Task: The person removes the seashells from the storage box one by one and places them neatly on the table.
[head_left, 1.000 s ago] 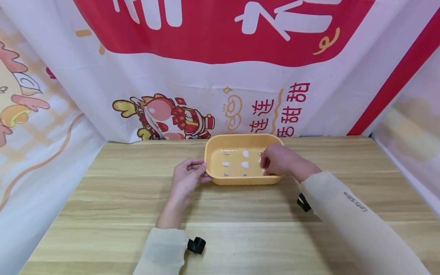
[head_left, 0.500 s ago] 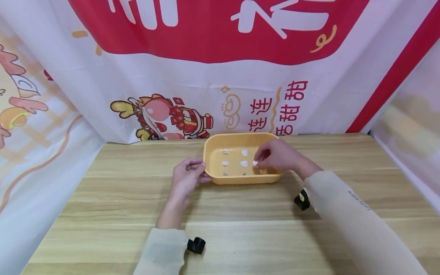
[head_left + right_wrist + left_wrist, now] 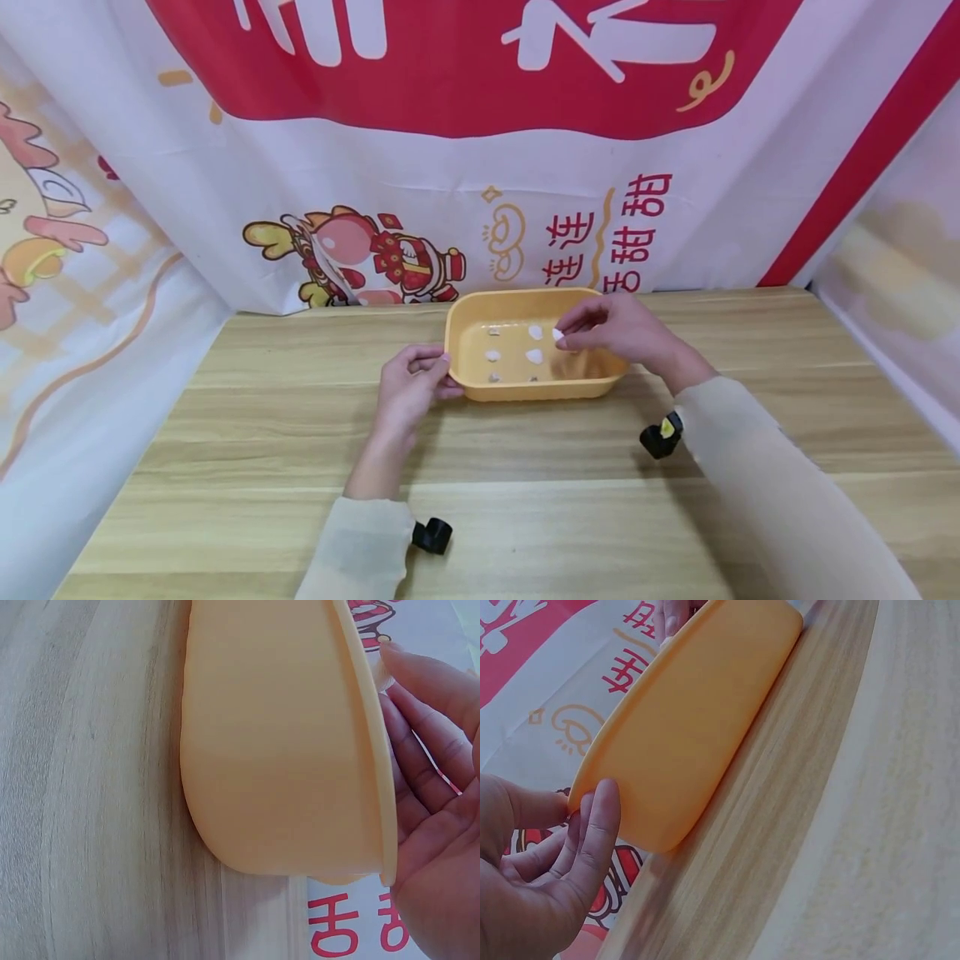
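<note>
A yellow plastic basin [image 3: 536,392] with rounded corners stands near the table's back edge. My left hand [image 3: 408,387] holds its left end, thumb at the rim and fingers against the outer wall, as the left wrist view also shows. Over the basin's right part, my right hand [image 3: 618,329] pinches a small white seashell [image 3: 558,335] between thumb and fingers. The right wrist view shows this shell [image 3: 383,676] partly, behind the rim. Several small shells lie in rows on the basin floor, among them a white shell [image 3: 534,357]. My right hand hides part of the basin's right end.
The wooden table [image 3: 480,517] extends in front and to both sides. A printed cloth [image 3: 420,167] hangs right behind the basin, with more cloth at left and right. Black wrist cameras are on both forearms, one by the left sleeve [image 3: 360,542].
My right hand has picked a shell off the basin's front right floor and lifted it up and slightly back. My left hand stays at the basin's left end.
</note>
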{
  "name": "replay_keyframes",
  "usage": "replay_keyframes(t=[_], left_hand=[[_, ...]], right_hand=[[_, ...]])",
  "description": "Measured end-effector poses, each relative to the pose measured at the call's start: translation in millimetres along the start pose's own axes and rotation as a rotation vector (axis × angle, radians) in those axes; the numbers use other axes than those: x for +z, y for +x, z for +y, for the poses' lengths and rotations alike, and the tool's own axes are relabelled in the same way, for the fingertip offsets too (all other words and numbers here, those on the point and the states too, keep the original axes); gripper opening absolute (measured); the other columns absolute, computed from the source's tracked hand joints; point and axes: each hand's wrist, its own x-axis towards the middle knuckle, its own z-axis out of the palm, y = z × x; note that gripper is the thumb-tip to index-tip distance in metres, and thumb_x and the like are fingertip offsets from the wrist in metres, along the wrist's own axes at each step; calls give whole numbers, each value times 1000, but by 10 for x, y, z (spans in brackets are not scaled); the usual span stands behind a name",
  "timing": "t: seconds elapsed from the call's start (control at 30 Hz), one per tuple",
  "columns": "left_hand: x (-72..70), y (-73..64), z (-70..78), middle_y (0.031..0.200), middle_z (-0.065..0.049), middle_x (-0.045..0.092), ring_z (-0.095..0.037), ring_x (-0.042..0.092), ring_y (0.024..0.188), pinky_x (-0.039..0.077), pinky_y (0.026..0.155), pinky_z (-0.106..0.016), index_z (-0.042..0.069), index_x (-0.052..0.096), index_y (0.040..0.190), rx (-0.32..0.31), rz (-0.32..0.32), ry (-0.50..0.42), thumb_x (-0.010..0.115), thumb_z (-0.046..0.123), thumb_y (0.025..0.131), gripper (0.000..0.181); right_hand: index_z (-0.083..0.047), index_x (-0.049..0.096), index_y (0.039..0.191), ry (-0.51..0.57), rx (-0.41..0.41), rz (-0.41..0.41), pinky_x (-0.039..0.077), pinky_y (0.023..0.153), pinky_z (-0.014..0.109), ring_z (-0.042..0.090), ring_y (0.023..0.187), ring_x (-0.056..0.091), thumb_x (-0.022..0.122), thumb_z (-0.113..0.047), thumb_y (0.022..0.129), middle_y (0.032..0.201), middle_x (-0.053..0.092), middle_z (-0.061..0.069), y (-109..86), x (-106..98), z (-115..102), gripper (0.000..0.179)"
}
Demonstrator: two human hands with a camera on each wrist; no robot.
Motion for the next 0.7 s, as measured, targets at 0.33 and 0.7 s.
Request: replay_keyframes(t=[0.33,0.7], left_hand=[[15,-16,-9,122,-25,66,-20,75,80,72,80,-37,-2,62,134,-7,-7,-7,65,9,108,29],[9,-11,16,119,-22,65,-20,73,80,71,80,-35,-1,62,132,-2,-5,0,64,9,108,27]], right_hand=[[-13,79,119,69,66,110,63,100,43,23,107,69,88,-32,92,118,77,8,-116,-8,-54,34],[-11,78,121,97,38,159,64,88,23,18,101,73,88,-28,93,117,79,9,-334,-25,-171,35]])
